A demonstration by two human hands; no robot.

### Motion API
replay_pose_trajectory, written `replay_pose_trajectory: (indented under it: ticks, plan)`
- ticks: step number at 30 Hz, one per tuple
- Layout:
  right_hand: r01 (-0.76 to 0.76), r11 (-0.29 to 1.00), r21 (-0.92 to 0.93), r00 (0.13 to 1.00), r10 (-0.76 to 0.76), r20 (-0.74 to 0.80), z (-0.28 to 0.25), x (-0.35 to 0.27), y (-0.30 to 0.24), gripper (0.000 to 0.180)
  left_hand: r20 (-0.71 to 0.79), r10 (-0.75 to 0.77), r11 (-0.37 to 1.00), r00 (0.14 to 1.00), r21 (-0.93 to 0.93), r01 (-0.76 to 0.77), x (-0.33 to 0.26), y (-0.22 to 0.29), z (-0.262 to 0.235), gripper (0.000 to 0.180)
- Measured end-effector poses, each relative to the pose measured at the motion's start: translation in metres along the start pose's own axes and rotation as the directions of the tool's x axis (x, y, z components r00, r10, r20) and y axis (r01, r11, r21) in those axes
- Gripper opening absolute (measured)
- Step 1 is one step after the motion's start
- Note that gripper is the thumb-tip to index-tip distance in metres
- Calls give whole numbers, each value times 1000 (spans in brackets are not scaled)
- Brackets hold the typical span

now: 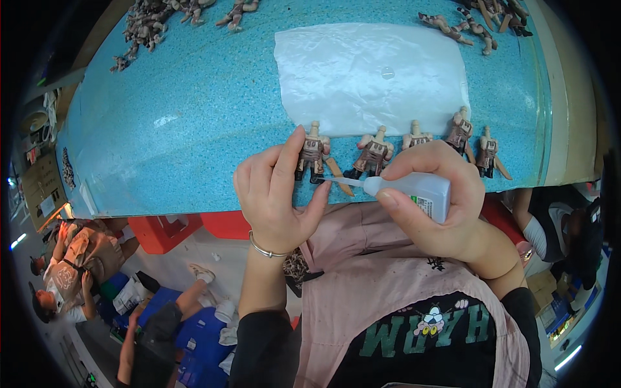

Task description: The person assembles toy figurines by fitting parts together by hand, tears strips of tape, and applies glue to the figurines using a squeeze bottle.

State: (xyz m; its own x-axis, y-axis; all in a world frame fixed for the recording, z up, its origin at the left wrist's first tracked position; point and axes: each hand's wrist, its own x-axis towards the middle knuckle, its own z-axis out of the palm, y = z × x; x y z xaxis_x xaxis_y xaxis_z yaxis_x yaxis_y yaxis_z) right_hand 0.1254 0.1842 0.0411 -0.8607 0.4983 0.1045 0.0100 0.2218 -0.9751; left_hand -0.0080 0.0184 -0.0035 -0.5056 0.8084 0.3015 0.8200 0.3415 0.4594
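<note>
My left hand point(275, 187) lies at the table's front edge, its index finger along one side of a small headless toy figure point(314, 150) and its thumb by the feet, holding it down. The figure is beige and brown with black boots. My right hand point(446, 174) is wrapped round a translucent squeeze bottle point(430, 187) with a long thin nozzle. The nozzle points left, its tip at the figure's boot. A flat tan piece point(339, 176) lies beside that boot. More headless figures stretch to the right in a row, including one point(374, 152) close to the bottle.
A whitish plastic sheet point(369, 58) with a clear round drop point(387, 73) lies behind the row on the blue table point(194, 129). Piles of figure parts point(145, 26) sit far left and far right. Red stools point(165, 233) stand below; other people point(77, 258) sit nearby.
</note>
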Motion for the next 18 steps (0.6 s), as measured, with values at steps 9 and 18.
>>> replay_pose_trajectory:
  ticks: [9,18]
  plan:
    - [-86,977,194,974,124,-190,-51,-29,2,23,33,-3,1000,999,-20,4,-8,15,3,68]
    - [-47,990,133,818,115,-563,-178,-14,41,32,-90,114,603,989,-785,-141,49,69,-49,58]
